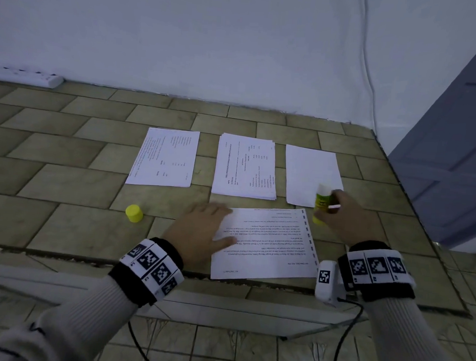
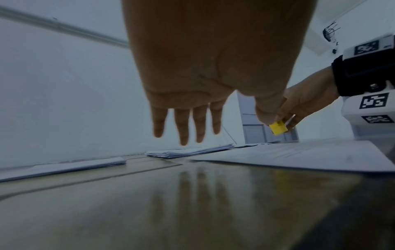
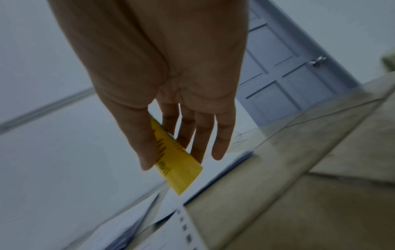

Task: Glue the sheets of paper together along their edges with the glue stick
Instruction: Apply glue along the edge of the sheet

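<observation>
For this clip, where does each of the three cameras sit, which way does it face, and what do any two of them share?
Head: worn on the head, looking down at the table, papers, both hands and wristbands.
Left wrist: low under the left hand, facing the wall along its straight fingers.
Right wrist: under the right hand, facing the door.
Shared: all three show the glue stick in the right hand.
</observation>
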{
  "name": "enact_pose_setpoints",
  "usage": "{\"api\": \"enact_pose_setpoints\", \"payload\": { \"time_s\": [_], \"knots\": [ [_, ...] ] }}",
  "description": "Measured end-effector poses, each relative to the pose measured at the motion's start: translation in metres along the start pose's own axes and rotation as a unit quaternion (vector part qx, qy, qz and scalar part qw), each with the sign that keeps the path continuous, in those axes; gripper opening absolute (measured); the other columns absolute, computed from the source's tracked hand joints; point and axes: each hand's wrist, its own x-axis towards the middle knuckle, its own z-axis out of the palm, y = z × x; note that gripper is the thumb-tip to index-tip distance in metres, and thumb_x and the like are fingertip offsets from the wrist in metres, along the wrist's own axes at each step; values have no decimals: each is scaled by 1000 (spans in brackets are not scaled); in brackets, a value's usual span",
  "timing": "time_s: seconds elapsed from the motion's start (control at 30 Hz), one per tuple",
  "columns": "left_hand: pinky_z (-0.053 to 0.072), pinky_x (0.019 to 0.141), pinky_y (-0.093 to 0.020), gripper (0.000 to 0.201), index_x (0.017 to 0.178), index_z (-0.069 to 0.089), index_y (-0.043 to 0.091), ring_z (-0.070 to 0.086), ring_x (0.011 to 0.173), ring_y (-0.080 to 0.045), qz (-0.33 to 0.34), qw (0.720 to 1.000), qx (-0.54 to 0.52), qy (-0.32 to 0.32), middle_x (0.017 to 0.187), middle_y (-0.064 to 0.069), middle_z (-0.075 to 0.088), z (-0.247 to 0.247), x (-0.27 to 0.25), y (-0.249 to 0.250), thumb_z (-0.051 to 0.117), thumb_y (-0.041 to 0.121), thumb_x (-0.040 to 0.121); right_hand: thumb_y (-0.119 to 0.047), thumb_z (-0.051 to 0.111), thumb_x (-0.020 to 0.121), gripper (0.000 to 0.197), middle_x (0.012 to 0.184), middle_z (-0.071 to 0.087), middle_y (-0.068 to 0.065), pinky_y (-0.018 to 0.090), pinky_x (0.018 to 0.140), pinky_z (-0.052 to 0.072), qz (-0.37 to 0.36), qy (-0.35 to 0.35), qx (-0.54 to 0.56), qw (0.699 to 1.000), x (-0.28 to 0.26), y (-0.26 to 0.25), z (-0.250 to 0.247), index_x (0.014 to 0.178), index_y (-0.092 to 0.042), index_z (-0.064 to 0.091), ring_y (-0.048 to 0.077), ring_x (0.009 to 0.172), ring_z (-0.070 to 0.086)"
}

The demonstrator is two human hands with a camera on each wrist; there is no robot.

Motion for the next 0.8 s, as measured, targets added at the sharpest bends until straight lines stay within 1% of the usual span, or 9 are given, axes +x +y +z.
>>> {"api": "enact_pose_setpoints", "payload": {
  "time_s": [0.1, 0.17, 0.27, 0.43, 0.53, 0.6, 0.7, 0.73, 0.8],
  "knots": [
    [7, 119, -50, 114, 149, 24, 19, 13, 148, -24, -89, 995, 36, -4, 160, -2, 19, 8, -1, 4, -1, 86, 61, -15, 73, 81, 35, 101, 63, 2, 23, 69, 47, -50, -33, 51, 997, -7, -16, 16, 113, -12, 57, 18, 85, 60],
    [4, 118, -54, 110, 150, 24, 18, 6, 149, -26, -108, 991, 73, -9, 161, -5, 14, 14, 0, 5, 8, 89, 69, -18, 73, 81, 29, 96, 63, 0, 19, 65, 46, -83, -34, 62, 994, -11, -25, 28, 107, -14, 60, 15, 82, 59],
    [3, 117, -56, 94, 153, 16, 17, -1, 150, -26, -108, 989, 98, -27, 163, -6, 4, 19, 0, 3, 29, 80, 84, -18, 74, 81, 25, 91, 61, -4, 17, 64, 43, -120, -34, 76, 989, -14, -36, 44, 103, -14, 63, 10, 77, 55],
    [6, 117, -52, 115, 155, 5, 20, -3, 150, -24, -108, 990, 83, -28, 163, -5, -2, 29, -7, 1, -5, 78, 56, -14, 77, 77, 29, 89, 61, -5, 10, 64, 47, -121, -30, 155, 980, -18, -55, 63, 100, -16, 60, 4, 75, 57],
    [6, 118, -55, 112, 155, 3, 21, -6, 150, -24, -110, 992, 66, -6, 164, -5, -4, 35, -9, 2, -7, 78, 59, -13, 76, 77, 23, 93, 66, 1, 25, 76, 54, -113, -50, 173, 977, -16, -68, 74, 94, -13, 61, 10, 84, 66],
    [5, 117, -57, 113, 155, 9, 21, -7, 150, -23, -110, 992, 56, 20, 164, -4, 0, 39, -9, 2, -6, 84, 62, -16, 73, 77, 18, 98, 65, 3, 32, 78, 53, -118, -60, 138, 982, -14, -76, 82, 90, -16, 61, 12, 86, 66],
    [7, 116, -60, 120, 153, 21, 21, -3, 150, -23, -103, 992, 54, 53, 163, -3, 10, 45, -9, 0, -9, 94, 62, -15, 70, 81, 17, 100, 58, 4, 11, 67, 44, -159, -65, 75, 982, -15, -89, 94, 90, -16, 56, 13, 85, 63],
    [7, 115, -62, 122, 153, 22, 20, -1, 150, -23, -101, 992, 52, 60, 163, -4, 11, 48, -9, -1, -9, 95, 62, -14, 70, 82, 18, 100, 55, 4, 9, 66, 43, -174, -66, 64, 980, -15, -92, 97, 93, -14, 55, 14, 86, 62],
    [3, 116, -62, 123, 154, 16, 20, -4, 151, -24, -105, 992, 46, 60, 164, -4, 6, 50, -10, -1, -9, 96, 61, -12, 68, 83, 21, 101, 52, 5, 17, 71, 48, -188, -73, 58, 978, -15, -97, 104, 99, -10, 55, 17, 89, 61]
  ]
}}
